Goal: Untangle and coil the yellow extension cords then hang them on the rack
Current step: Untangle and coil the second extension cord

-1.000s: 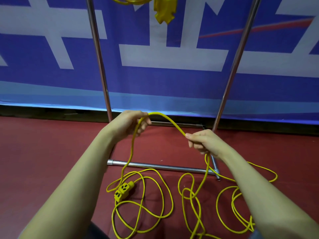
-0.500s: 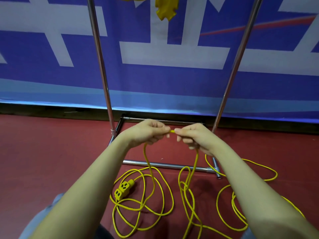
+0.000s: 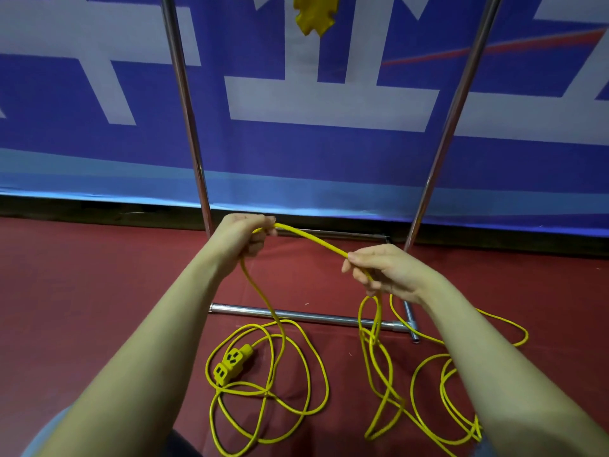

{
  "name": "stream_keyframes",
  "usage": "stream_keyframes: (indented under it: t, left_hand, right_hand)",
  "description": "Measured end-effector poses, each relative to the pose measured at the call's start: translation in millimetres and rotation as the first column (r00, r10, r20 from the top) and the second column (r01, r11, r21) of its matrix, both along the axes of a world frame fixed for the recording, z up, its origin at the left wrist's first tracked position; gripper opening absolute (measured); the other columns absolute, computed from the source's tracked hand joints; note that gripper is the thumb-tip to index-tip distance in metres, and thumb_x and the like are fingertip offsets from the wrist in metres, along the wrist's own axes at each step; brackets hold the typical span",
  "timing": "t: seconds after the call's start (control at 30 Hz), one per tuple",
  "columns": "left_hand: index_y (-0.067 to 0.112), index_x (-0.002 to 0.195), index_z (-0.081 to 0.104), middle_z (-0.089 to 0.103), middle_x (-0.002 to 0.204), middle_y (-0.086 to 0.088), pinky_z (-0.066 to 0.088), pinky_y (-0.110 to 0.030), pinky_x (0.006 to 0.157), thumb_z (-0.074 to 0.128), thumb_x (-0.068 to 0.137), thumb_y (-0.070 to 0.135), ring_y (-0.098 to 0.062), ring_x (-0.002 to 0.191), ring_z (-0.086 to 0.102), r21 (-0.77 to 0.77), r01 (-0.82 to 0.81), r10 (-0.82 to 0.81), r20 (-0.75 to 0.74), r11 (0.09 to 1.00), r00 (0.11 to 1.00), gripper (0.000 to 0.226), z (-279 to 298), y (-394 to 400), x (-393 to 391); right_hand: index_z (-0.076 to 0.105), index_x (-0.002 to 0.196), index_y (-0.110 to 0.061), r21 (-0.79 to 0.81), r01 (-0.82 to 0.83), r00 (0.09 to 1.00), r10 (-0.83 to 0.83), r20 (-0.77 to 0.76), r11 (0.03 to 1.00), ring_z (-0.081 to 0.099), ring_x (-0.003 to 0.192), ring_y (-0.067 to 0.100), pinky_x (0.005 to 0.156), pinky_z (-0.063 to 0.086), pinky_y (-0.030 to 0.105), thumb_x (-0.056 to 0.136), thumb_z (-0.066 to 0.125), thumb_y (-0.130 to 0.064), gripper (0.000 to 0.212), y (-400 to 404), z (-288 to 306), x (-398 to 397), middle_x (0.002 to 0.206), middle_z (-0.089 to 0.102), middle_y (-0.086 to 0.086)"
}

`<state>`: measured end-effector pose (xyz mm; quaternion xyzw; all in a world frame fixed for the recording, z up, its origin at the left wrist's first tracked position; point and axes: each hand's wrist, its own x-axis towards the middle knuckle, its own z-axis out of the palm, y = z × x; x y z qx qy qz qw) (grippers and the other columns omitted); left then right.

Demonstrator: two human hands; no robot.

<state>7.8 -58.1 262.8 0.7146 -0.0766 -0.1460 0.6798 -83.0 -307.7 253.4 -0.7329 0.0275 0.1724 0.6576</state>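
Left hand (image 3: 245, 234): curled round the yellow cord (image 3: 309, 238), raised above the floor.
Right hand (image 3: 384, 270): pinching the same cord, a short span arching between both hands.
Cord: trailing down in loose loops on the red floor (image 3: 82, 275).
Socket end (image 3: 230, 362): lying among the left loops.
Rack (image 3: 296, 314): just beyond, another cord's plug (image 3: 314, 13) hanging above.

Yellow cord (image 3: 309, 239), chrome rack (image 3: 184, 103), dark red floor (image 3: 82, 291), blue-and-white banner (image 3: 329, 153).

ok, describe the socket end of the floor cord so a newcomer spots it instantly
Start at the rack's chrome base bar on the red floor. Just in front, under the left hand, lies the yellow socket block inside loose cord loops. It's the only chunky, slotted piece there.
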Motion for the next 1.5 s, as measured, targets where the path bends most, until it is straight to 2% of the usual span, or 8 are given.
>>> stream_keyframes:
  t: [0.13, 0.3, 0.5, 0.8, 0.97, 1.07, 1.3, 1.5]
  left_hand:
    - [0.008, 0.076, 0.067, 0.060, 0.057, -0.001, 0.040, -0.024, 0.051, 0.054, 0.095, 0.020, -0.014, 0.052, 0.051, 0.318, 0.165, -0.181, 0.021, 0.934, 0.983, 0.026, 2.9, -4.8, -9.2]
    - [0.005, 0.087, 0.065, 0.049, 0.056, 0.004, 0.028, -0.020, 0.045, 0.055, 0.096, 0.028, -0.009, 0.045, 0.037, 0.312, 0.352, -0.385, 0.048, 0.882, 0.922, 0.027, 6.3, -35.9, -33.1]
    - [0.009, 0.074, 0.062, 0.033, 0.048, 0.011, 0.017, -0.019, 0.044, 0.055, 0.096, 0.021, -0.005, 0.044, 0.024, 0.034, 0.159, -0.163, 0.176, 0.987, 0.971, 0.026, 14.3, -40.0, -30.2]
    - [0.008, 0.071, 0.060, 0.030, 0.048, 0.008, 0.014, -0.016, 0.038, 0.055, 0.095, 0.020, -0.005, 0.039, 0.023, -0.123, -0.178, 0.179, -0.010, 0.976, 0.984, 0.028, -5.0, -14.0, -6.1]
    - [0.011, 0.077, 0.067, 0.060, 0.061, -0.001, 0.040, -0.021, 0.048, 0.047, 0.095, 0.021, -0.011, 0.048, 0.048, 0.181, 0.043, -0.008, -0.188, 0.983, 0.982, 0.028, -9.2, -9.6, -4.3]
    - [0.012, 0.082, 0.068, 0.066, 0.065, 0.000, 0.049, -0.025, 0.058, 0.043, 0.099, 0.028, -0.012, 0.054, 0.054, 0.199, 0.139, -0.100, -0.196, 0.970, 0.976, 0.034, -4.1, -12.9, -10.4]
    - [0.010, 0.086, 0.067, 0.058, 0.060, 0.002, 0.036, -0.021, 0.050, 0.042, 0.100, 0.036, -0.009, 0.046, 0.042, 0.364, 0.479, -0.493, -0.061, 0.799, 0.868, 0.038, 1.9, -28.1, -27.7]
    - [0.010, 0.077, 0.062, 0.026, 0.050, 0.010, 0.016, -0.018, 0.043, 0.045, 0.098, 0.029, -0.006, 0.046, 0.018, 0.126, 0.425, -0.436, 0.074, 0.896, 0.897, 0.033, 0.0, -29.2, -27.6]
  right_hand:
    - [0.068, 0.078, -0.004, -0.052, 0.082, 0.996, -0.081, 0.031, 0.995, 0.023, 0.033, 0.005, 0.038, 0.021, 0.015, 0.092, 0.056, -0.020, 0.024, -5.3, 5.6, 1.5, 0.049, 0.043, 0.001]
    - [0.068, 0.077, -0.004, -0.067, 0.041, 0.996, -0.036, 0.087, 0.997, 0.024, 0.033, 0.005, 0.040, 0.019, 0.016, 0.092, 0.056, -0.018, 0.024, 5.2, 17.2, 2.4, 0.049, 0.044, 0.000]
    - [0.065, 0.079, -0.002, 0.078, 0.005, 0.997, -0.011, 0.082, 0.997, 0.042, 0.043, 0.016, 0.049, 0.035, 0.025, 0.093, 0.052, -0.026, 0.030, 11.9, 13.3, 2.4, 0.053, 0.049, 0.005]
    - [0.066, 0.077, -0.006, -0.117, 0.061, 0.997, -0.065, -0.033, 0.991, 0.049, 0.049, 0.014, 0.050, 0.041, 0.019, 0.093, 0.056, -0.026, 0.028, -6.0, -1.2, -1.6, 0.060, 0.055, 0.004]
    - [0.063, 0.073, -0.002, -0.060, 0.121, 0.993, -0.119, 0.027, 0.991, 0.028, 0.034, 0.007, 0.037, 0.024, 0.016, 0.092, 0.055, -0.018, 0.026, -4.5, 3.5, 0.0, 0.050, 0.044, 0.002]
    - [0.064, 0.070, -0.003, -0.057, 0.131, 0.991, -0.129, 0.036, 0.990, 0.023, 0.032, 0.005, 0.036, 0.018, 0.014, 0.092, 0.056, -0.017, 0.028, -4.8, 10.0, 2.3, 0.046, 0.041, 0.000]
    - [0.067, 0.068, -0.005, -0.151, 0.027, 0.999, -0.023, 0.033, 0.988, 0.022, 0.034, 0.005, 0.039, 0.014, 0.018, 0.090, 0.060, -0.021, 0.028, 13.0, 12.3, 4.7, 0.046, 0.040, -0.001]
    - [0.064, 0.074, -0.004, -0.033, -0.022, 0.999, 0.023, 0.032, 0.999, 0.037, 0.039, 0.012, 0.043, 0.030, 0.020, 0.094, 0.052, -0.031, 0.036, 18.2, 9.8, 1.8, 0.048, 0.046, 0.002]
